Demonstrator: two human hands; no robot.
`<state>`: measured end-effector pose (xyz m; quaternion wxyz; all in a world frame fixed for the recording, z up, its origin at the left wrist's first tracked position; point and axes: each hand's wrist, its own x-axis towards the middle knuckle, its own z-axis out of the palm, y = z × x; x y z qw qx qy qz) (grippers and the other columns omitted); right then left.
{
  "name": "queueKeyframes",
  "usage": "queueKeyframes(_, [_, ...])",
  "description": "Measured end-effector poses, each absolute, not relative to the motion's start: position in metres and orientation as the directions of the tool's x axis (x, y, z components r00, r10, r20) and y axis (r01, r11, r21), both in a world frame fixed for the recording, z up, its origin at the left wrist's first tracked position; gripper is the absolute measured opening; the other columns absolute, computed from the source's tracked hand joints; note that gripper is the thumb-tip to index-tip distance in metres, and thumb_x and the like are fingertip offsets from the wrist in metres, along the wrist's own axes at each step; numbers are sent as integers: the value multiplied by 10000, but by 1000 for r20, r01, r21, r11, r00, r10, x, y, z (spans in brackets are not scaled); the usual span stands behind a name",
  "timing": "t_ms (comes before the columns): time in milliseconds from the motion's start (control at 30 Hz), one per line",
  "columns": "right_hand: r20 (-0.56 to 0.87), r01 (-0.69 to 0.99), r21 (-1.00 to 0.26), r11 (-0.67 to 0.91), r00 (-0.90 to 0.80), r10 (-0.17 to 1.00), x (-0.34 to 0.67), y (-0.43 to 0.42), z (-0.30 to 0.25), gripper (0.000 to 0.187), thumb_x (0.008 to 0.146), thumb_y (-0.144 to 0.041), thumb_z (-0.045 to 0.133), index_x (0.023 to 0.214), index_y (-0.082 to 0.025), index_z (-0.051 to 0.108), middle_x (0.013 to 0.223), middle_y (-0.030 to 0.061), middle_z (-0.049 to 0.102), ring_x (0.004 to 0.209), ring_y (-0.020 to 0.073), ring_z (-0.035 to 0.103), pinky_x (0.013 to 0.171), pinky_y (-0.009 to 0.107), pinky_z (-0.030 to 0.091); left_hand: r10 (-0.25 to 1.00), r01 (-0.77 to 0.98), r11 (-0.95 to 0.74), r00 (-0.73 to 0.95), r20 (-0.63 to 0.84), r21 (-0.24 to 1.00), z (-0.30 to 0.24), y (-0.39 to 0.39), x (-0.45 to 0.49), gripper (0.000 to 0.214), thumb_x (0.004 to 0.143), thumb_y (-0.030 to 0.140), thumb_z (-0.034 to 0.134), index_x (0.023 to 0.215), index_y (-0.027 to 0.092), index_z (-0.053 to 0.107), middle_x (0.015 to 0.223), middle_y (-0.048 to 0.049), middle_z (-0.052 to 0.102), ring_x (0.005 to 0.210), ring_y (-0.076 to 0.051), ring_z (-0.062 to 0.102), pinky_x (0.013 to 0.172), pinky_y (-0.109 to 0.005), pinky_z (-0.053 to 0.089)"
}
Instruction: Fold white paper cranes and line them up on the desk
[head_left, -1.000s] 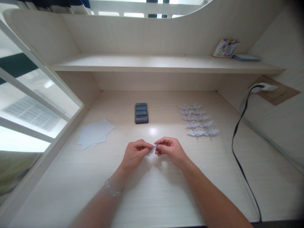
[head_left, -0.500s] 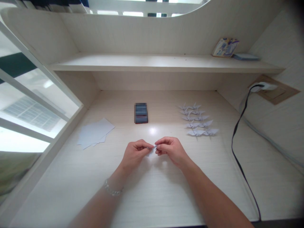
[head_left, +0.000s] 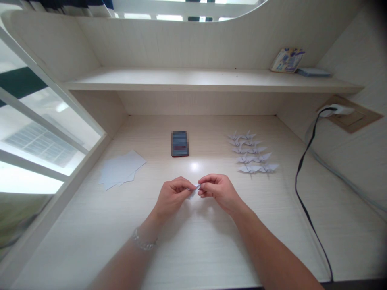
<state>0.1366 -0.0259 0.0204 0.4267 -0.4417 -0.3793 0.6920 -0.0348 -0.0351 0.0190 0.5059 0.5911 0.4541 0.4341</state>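
Observation:
My left hand (head_left: pixel 173 195) and my right hand (head_left: pixel 218 191) meet over the middle of the pale wooden desk (head_left: pixel 193 237). Both pinch a small folded piece of pale paper (head_left: pixel 195 189) between fingertips, and most of that paper is hidden by my fingers. A thin bracelet (head_left: pixel 143 243) circles my left wrist. To the right lie several finished paper cranes (head_left: pixel 252 154) in two rows. A loose stack of pale paper sheets (head_left: pixel 121 169) lies to the left.
A dark phone (head_left: pixel 179 143) lies flat behind my hands. A black cable (head_left: pixel 305 161) runs from a wall socket (head_left: pixel 335 110) down the desk's right side. A shelf (head_left: pixel 211 80) above holds a small packet (head_left: pixel 287 60) and a flat pad (head_left: pixel 313 72). A window frame (head_left: pixel 45 121) borders the left.
Both hands stay nearly still; the fingertips have shifted slightly on the small folded paper.

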Motion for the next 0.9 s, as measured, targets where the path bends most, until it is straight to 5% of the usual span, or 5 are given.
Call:
queueKeyframes(633, [-292,-266,-887,-377,-308,905,141,-25,16,206,611,-235,701,779,-119,671,630,53,661,602,158,637,597,299,523,977,84,-43,210,25,996,19,-35,-35,82,714,182,630,709,167,711,727,-48,629,649,-121,540,583,-226,391])
queueKeyframes(900, [-281,-111,-935,-337,-345,896,138,-27,19,218,643,-323,695,735,-125,689,586,27,630,532,109,568,536,242,461,965,75,-16,261,-4,997,17,-36,-33,98,710,238,655,728,166,717,737,-62,644,689,-142,575,627,-240,424])
